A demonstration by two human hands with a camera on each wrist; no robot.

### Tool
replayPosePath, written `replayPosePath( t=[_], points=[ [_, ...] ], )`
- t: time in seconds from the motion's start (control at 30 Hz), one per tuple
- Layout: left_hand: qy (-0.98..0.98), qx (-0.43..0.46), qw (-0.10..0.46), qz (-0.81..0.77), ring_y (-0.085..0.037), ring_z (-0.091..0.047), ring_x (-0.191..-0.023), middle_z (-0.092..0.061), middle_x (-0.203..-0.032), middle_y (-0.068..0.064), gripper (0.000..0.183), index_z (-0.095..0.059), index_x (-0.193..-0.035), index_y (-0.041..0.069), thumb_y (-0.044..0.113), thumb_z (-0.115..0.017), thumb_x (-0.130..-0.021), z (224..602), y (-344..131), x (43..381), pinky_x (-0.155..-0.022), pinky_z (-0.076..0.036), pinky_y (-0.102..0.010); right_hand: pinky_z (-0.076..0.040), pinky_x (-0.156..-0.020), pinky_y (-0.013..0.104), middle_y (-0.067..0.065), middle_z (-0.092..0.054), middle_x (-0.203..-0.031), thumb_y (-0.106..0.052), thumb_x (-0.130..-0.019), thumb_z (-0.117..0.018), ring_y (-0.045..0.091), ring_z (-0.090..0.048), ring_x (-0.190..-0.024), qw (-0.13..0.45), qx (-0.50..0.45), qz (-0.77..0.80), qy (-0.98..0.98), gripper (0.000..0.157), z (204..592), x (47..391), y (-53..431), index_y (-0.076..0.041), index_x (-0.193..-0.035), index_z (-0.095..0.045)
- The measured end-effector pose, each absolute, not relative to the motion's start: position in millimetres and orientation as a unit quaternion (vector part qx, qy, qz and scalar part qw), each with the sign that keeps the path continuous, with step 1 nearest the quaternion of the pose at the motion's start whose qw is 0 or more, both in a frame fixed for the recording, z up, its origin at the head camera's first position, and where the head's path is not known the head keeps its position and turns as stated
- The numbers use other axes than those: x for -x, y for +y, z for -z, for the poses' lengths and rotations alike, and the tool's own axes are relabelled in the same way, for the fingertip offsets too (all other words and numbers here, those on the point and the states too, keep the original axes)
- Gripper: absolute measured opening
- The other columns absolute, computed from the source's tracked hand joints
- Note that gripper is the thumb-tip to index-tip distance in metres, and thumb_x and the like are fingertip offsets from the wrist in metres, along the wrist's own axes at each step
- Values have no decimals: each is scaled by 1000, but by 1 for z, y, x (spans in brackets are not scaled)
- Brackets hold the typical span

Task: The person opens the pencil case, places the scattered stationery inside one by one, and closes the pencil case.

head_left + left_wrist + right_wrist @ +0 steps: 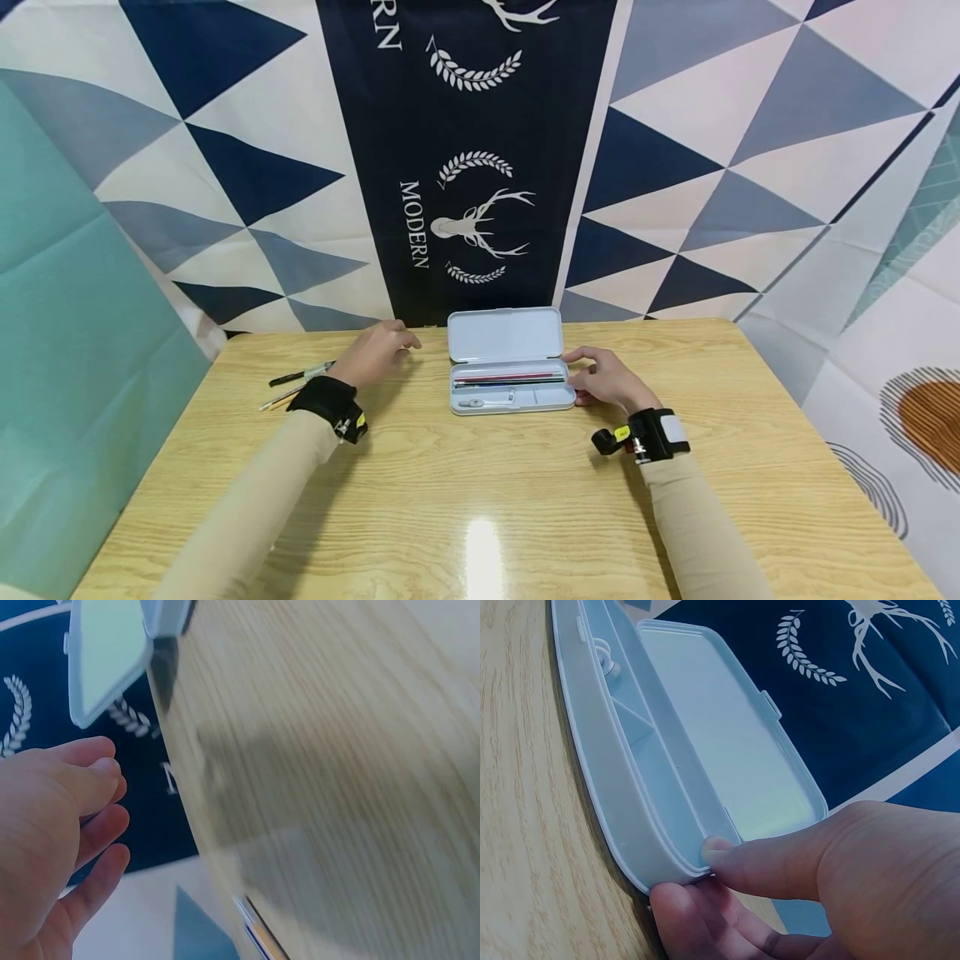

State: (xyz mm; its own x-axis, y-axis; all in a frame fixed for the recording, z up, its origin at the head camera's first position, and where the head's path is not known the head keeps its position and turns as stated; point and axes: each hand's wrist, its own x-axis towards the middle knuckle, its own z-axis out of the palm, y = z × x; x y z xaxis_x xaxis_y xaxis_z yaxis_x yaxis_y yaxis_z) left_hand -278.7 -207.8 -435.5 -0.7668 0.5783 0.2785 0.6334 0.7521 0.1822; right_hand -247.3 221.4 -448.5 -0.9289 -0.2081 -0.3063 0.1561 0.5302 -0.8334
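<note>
A pale blue pencil case stands with its lid raised at the back middle of the table. Red and dark pencils lie in its rear section, and a compass in the front one. My right hand grips the case's right end; in the right wrist view the thumb is over the rim and the fingers are outside, below it. Left of the case, my left hand hovers with loosely bent fingers and nothing in them.
Behind my left wrist, several pens and pencils lie on the wooden table. A patterned cloth with deer prints hangs along the table's back edge. Teal cloth borders the left side.
</note>
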Motion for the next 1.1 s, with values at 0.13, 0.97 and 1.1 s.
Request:
replayPosePath(
  t=[0.13, 0.97, 1.1],
  points=[
    [-934, 316, 108, 127, -34, -74, -98, -78, -103, -16, 19, -85, -114, 0, -8, -80, -97, 431, -221, 270, -89, -65, -47, -61, -68, 22, 7, -64, -90, -4, -109, -66, 12, -67, -74, 188, 18, 486, 854, 52, 448, 247, 222, 1, -160, -56],
    [-957, 263, 81, 96, -32, -73, -94, -78, -103, -16, 20, -85, -114, 0, -11, -75, -99, 424, -293, 252, -85, -65, -47, -61, -68, 22, 10, -68, -96, -5, -109, -66, 13, -67, -74, 186, 13, 482, 856, 51, 449, 247, 222, 1, -159, -56],
    [-961, 248, 76, 95, -33, -74, -96, -78, -106, -17, 24, -84, -117, 0, -12, -73, -100, 423, -301, 248, -87, -65, -49, -60, -68, 22, 8, -66, -91, -5, -109, -66, 12, -66, -74, 185, 14, 484, 855, 51, 448, 247, 222, 1, -159, -56]
  ],
)
